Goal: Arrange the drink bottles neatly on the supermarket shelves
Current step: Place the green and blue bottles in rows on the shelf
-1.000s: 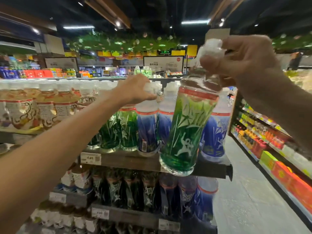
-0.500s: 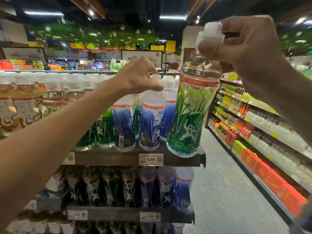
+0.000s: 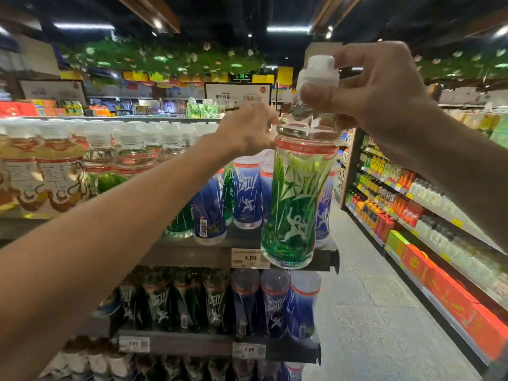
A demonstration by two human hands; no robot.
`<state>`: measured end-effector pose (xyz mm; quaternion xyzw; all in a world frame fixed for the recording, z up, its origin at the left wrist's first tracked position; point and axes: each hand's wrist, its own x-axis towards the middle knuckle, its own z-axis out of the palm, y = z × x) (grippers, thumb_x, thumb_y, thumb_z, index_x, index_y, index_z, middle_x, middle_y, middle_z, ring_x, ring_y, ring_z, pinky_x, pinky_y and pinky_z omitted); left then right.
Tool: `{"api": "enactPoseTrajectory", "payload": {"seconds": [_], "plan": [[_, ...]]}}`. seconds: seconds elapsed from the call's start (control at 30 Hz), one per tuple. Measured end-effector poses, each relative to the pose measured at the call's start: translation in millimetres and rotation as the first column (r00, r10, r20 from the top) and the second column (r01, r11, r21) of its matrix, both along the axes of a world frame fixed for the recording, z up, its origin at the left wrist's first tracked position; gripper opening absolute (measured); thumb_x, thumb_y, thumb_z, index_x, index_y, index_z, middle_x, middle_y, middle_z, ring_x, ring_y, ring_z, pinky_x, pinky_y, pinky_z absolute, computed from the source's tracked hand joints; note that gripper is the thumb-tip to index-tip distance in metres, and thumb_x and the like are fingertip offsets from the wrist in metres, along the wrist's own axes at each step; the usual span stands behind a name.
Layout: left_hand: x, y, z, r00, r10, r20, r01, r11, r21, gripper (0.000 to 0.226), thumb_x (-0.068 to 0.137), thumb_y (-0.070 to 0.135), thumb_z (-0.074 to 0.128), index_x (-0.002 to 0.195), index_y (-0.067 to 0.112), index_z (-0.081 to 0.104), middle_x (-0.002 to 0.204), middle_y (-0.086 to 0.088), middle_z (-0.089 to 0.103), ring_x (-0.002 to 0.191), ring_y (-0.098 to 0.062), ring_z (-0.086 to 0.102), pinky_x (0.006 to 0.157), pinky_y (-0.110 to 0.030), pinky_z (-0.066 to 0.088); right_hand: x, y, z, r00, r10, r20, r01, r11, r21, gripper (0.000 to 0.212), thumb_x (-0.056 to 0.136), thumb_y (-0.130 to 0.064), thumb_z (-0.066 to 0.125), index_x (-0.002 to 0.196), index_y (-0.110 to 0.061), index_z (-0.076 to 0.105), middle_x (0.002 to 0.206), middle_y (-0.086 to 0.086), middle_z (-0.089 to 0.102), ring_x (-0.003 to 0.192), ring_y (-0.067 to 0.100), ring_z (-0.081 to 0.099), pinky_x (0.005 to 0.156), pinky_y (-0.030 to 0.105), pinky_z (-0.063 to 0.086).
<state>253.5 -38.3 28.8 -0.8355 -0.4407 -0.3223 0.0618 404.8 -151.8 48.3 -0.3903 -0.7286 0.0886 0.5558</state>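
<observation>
My right hand (image 3: 384, 86) grips a green-labelled drink bottle (image 3: 297, 199) by its white cap and neck, holding it upright in the air in front of the top shelf's (image 3: 192, 254) right end. My left hand (image 3: 247, 129) reaches over the shelf and closes on the cap of a blue-labelled bottle (image 3: 247, 196) standing there; the cap is hidden by my fingers. Another blue bottle (image 3: 207, 213) and a green one (image 3: 180, 221) stand to its left.
Amber tea bottles (image 3: 55, 171) fill the shelf's left part. The lower shelf (image 3: 192, 345) holds rows of green and blue bottles. An aisle floor (image 3: 365, 312) runs to the right, lined by another rack (image 3: 412, 215) of drinks and orange boxes.
The view shifted, so the shelf sits further left and lower. My right hand keeps the green bottle raised, now slightly lower and nearer the shelf edge. My left hand stays on the blue bottle's cap.
</observation>
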Motion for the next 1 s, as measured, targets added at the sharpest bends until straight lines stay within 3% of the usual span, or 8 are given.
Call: {"api": "enactPoseTrajectory", "payload": {"seconds": [0.1, 0.2, 0.4, 0.5, 0.57, 0.7, 0.9, 1.0], "plan": [[-3, -5, -5, 1.0, -0.009, -0.024, 0.008, 0.999, -0.048, 0.025, 0.093, 0.02, 0.06, 0.115, 0.009, 0.056, 0.094, -0.002, 0.05, 0.09, -0.022, 0.052, 0.08, -0.034, 0.043, -9, 7, -3, 1.0, 0.001, 0.023, -0.001, 1.0, -0.019, 0.057, 0.06, -0.043, 0.073, 0.11, -0.015, 0.065, 0.082, -0.003, 0.073, 0.065, 0.002, 0.073, 0.052, 0.012, 0.051], [-10, 0, -4, 0.995, -0.028, -0.1, 0.015, 0.992, -0.124, 0.014, 0.093, 0.028, 0.06, 0.103, 0.02, 0.056, 0.1, -0.006, 0.063, 0.09, -0.022, 0.057, 0.091, -0.041, 0.05, -14, 15, -7, 0.999, 0.011, 0.04, -0.009, 0.999, -0.033, 0.061, 0.061, -0.044, 0.073, 0.114, -0.015, 0.066, 0.082, -0.003, 0.075, 0.071, 0.004, 0.075, 0.057, 0.015, 0.054], [-60, 11, 1, 0.937, 0.21, -0.279, -0.235, 0.97, -0.059, 0.057, 0.083, 0.049, 0.065, 0.127, 0.013, 0.057, 0.133, -0.01, 0.058, 0.119, -0.028, 0.054, 0.101, -0.045, 0.044, -23, 30, -14, 0.999, 0.037, 0.04, -0.034, 0.998, -0.062, 0.071, 0.061, -0.044, 0.073, 0.121, -0.008, 0.063, 0.092, -0.002, 0.075, 0.076, 0.004, 0.076, 0.062, 0.019, 0.056], [-73, 16, -7, 0.951, 0.248, -0.183, -0.266, 0.961, -0.078, 0.08, 0.084, 0.048, 0.066, 0.145, 0.007, 0.035, 0.144, -0.02, 0.046, 0.13, -0.035, 0.045, 0.103, -0.044, 0.039, -28, 32, -17, 0.998, 0.045, 0.043, -0.042, 0.997, -0.064, 0.068, 0.062, -0.042, 0.073, 0.119, -0.008, 0.064, 0.09, -0.006, 0.073, 0.074, 0.0, 0.074, 0.058, 0.014, 0.055], [-72, 20, -10, 0.955, 0.281, -0.099, -0.292, 0.949, -0.117, 0.074, 0.087, 0.045, 0.065, 0.141, 0.002, 0.037, 0.139, -0.023, 0.049, 0.12, -0.035, 0.052, 0.096, -0.043, 0.045, -28, 32, -19, 0.998, 0.047, 0.051, -0.044, 0.997, -0.071, 0.068, 0.063, -0.042, 0.073, 0.12, -0.008, 0.063, 0.091, -0.006, 0.072, 0.075, 0.0, 0.074, 0.058, 0.012, 0.054], [-67, 22, -2, 0.951, 0.309, -0.003, -0.308, 0.948, -0.083, 0.028, 0.078, 0.005, 0.075, 0.097, -0.006, 0.058, 0.094, -0.02, 0.064, 0.068, -0.021, 0.055, 0.057, -0.034, 0.051, -21, 27, -18, 0.997, 0.061, 0.048, -0.057, 0.995, -0.08, 0.062, 0.063, -0.041, 0.075, 0.117, -0.011, 0.063, 0.087, -0.004, 0.074, 0.073, 0.002, 0.074, 0.057, 0.013, 0.054], [-26, 19, 3, 0.983, 0.168, 0.071, -0.167, 0.986, -0.021, 0.027, 0.077, 0.007, 0.076, 0.067, 0.008, 0.051, 0.064, -0.002, 0.049, 0.055, -0.014, 0.043, 0.046, -0.02, 0.031, -13, 19, -17, 0.994, 0.076, 0.075, -0.07, 0.994, -0.079, 0.065, 0.064, -0.04, 0.075, 0.12, -0.009, 0.063, 0.085, -0.001, 0.076, 0.073, 0.01, 0.076, 0.064, 0.028, 0.061], [-15, 19, 4, 0.995, 0.085, 0.057, -0.085, 0.996, -0.012, 0.003, 0.088, 0.0, 0.06, 0.089, -0.001, 0.057, 0.077, -0.006, 0.057, 0.076, -0.021, 0.057, 0.061, -0.032, 0.049, -19, 19, -20, 0.989, 0.102, 0.105, -0.094, 0.992, -0.081, 0.057, 0.067, -0.037, 0.075, 0.116, -0.01, 0.064, 0.083, -0.002, 0.076, 0.069, 0.007, 0.075, 0.062, 0.024, 0.06]]}}
